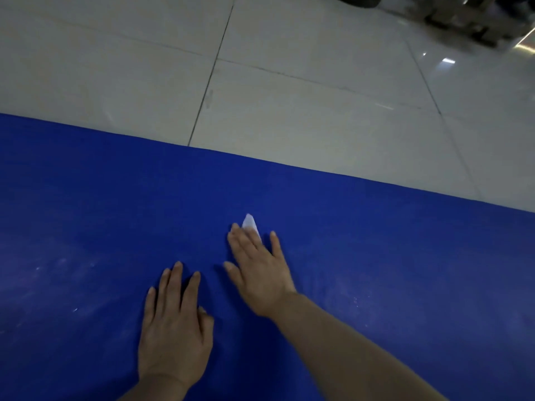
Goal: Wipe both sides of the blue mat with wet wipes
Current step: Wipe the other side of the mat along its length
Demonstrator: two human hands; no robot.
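The wet wipe is being pressed flat under the outstretched right hand, at one o'clock from the left hand, which is being rested spread on the blue mat; the mat's long axis is being run from nine to three.

Blue mat flat on tiled floor, white wet wipe on its upper face

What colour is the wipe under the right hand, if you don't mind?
White, the wipe peeks out beyond the right hand in the head view.

Right hand presses wipe on blue mat; left hand flat.
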